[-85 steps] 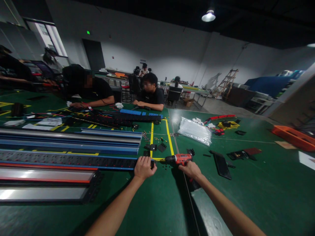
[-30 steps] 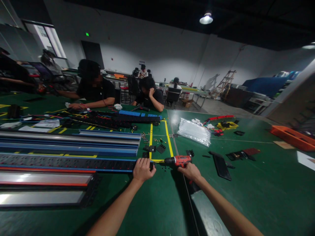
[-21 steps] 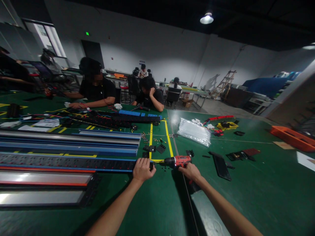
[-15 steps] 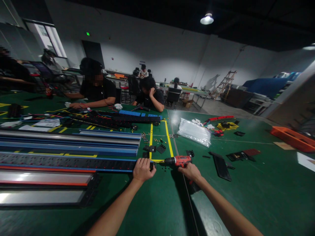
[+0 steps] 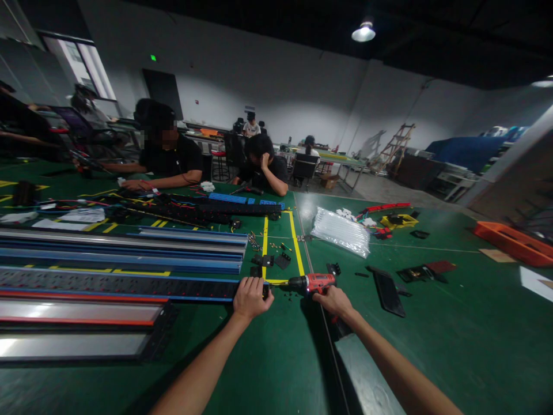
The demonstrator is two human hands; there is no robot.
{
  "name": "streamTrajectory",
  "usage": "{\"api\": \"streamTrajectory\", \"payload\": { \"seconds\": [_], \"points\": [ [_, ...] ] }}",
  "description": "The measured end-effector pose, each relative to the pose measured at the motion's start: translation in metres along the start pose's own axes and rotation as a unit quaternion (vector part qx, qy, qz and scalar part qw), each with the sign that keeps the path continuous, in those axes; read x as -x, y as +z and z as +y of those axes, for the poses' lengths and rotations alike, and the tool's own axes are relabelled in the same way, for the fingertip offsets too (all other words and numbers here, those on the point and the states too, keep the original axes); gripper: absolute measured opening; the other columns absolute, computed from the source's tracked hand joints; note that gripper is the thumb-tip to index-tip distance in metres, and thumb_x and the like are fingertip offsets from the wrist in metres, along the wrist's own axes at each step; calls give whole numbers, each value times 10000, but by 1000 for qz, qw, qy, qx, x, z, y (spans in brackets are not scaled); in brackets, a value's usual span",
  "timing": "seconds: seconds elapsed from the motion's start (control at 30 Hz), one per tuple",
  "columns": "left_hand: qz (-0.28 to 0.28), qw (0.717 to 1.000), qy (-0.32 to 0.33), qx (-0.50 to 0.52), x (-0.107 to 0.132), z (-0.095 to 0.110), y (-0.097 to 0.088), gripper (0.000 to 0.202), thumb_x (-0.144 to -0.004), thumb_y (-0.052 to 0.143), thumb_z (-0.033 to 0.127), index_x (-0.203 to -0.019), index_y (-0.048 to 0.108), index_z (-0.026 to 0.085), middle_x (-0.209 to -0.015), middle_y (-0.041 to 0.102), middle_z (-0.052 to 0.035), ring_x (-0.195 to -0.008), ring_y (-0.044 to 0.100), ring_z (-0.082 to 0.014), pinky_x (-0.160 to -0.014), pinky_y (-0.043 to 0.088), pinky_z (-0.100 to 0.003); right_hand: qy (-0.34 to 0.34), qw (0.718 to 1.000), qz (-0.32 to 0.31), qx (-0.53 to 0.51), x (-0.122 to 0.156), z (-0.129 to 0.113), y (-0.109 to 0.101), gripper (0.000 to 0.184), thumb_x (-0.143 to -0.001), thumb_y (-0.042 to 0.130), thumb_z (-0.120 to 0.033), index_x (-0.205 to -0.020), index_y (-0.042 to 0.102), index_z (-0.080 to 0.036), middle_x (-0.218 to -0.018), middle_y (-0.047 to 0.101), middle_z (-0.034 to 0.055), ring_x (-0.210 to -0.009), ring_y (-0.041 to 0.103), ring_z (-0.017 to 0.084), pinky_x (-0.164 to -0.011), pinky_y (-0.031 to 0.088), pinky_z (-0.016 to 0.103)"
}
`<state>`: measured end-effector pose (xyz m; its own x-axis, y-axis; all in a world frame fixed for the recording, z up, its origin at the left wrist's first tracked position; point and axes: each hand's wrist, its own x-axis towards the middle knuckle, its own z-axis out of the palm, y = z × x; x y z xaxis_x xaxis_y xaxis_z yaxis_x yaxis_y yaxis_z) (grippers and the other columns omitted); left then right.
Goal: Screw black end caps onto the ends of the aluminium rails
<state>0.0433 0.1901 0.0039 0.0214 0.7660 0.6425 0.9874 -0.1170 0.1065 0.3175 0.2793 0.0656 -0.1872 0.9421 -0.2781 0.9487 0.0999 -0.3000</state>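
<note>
In the head view my left hand (image 5: pixel 250 298) is closed over the right end of a long black power strip (image 5: pixel 173 286) with blue edges and a row of sockets. My right hand (image 5: pixel 336 302) grips the handle of a red and black cordless drill (image 5: pixel 318 282). The drill points left, and its bit reaches the end of the strip beside my left fingers. Whether the bit sits in a screw is too small to tell. Small dark screws (image 5: pixel 290 296) lie on the green table below the bit.
Red-edged and blue rails (image 5: pixel 194 259) lie left. Black brackets (image 5: pixel 283 261) and a clear plastic bag (image 5: pixel 341 232) lie beyond the drill. A dark phone-like slab (image 5: pixel 389 293) and an orange bin (image 5: pixel 514 242) are right. Two people (image 5: pixel 175 155) sit across the table.
Both my hands, the drill and the power strip stay almost in place. A small light now shows on the drill below its chuck. The person across at left has shifted slightly.
</note>
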Motion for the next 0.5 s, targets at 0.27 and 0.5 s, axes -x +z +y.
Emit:
{"api": "streamTrajectory", "payload": {
  "seconds": [0.27, 0.5],
  "points": [
    [7, 1000, 0, 10, -1, 0, -1, 229, -812, 537, 319, -905, 666, 153, -800, 631, -118, -787, 560, -269, -750, 428, -422, 0, 1000, 3, 6, 0, -2, -4, 276, -805, 563, -422, -744, 672, -176, -769, 712, 80, -694, 671, 214, -564, 413, 254],
    [5, 1000, -1, 7, 0, 0, -1, 235, -819, 533, 322, -907, 665, 149, -798, 629, -117, -790, 562, -267, -758, 429, -420, 5, 1000, 13, 4, 4, -3, -1, 293, -793, 579, -457, -764, 676, -182, -784, 717, 73, -700, 670, 206, -577, 410, 247]
  ]
}}
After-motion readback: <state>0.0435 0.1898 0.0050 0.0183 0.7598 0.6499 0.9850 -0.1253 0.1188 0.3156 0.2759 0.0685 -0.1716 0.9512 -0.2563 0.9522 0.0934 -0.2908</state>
